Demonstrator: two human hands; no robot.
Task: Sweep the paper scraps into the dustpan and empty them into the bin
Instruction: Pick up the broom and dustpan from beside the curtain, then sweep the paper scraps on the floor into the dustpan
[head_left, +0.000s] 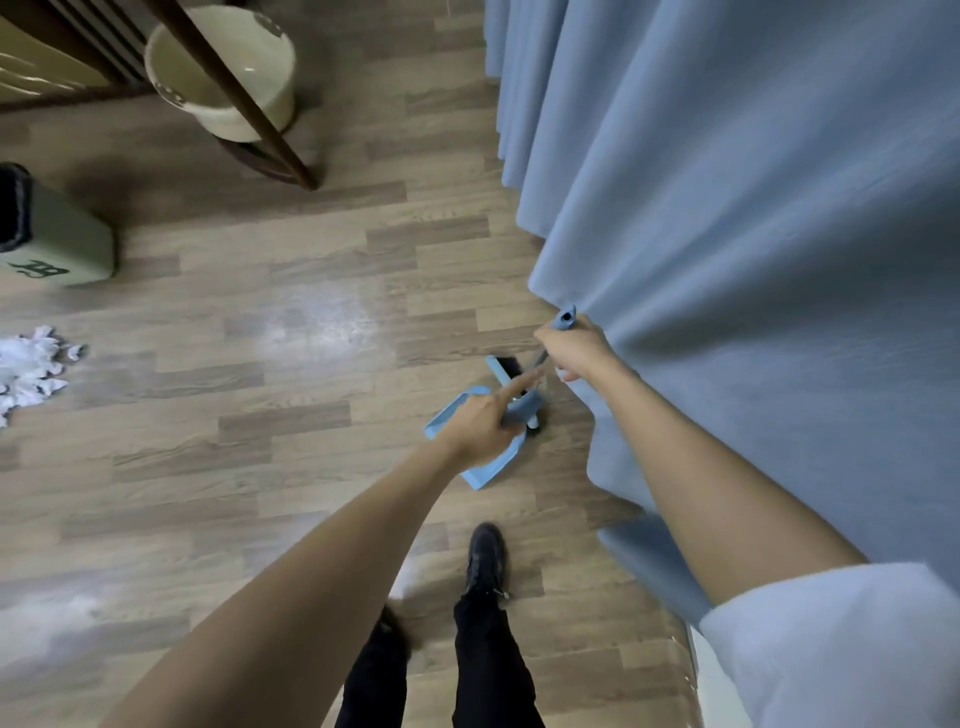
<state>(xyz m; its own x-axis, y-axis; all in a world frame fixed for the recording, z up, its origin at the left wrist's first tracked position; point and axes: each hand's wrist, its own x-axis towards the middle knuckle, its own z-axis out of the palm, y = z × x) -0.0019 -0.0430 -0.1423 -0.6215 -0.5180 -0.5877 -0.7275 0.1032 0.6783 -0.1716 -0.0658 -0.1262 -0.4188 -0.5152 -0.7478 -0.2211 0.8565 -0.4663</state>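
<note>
Standing on a wood-pattern floor (291, 415) beside a long blue curtain (753, 234), the person reaches both bare arms forward and down. The right hand (576, 351) is wrapped around the upper end of a blue broom handle (563, 318), close against the curtain folds; the handle slants down to a dark-bristled broom head (511, 366) near the floor. The left hand (485, 423) is over the blue dustpan (480, 467), its index finger stretched out toward the broom shaft and the other fingers curled at the back of the pan; whether they actually grip it cannot be told, since the hand hides that part. The dustpan lies just in front of the person's black shoe (485, 558), touching or nearly touching the broom head.

The paper scraps (31, 364), a crumpled white heap, lie at the far left edge of view, well apart from the dustpan and broom. Beyond them, also at the left edge, stands the pale green bin (72, 244) with a dark liner. A cream basin (228, 73) sits under a dark wooden frame (249, 104) at the top of view.
</note>
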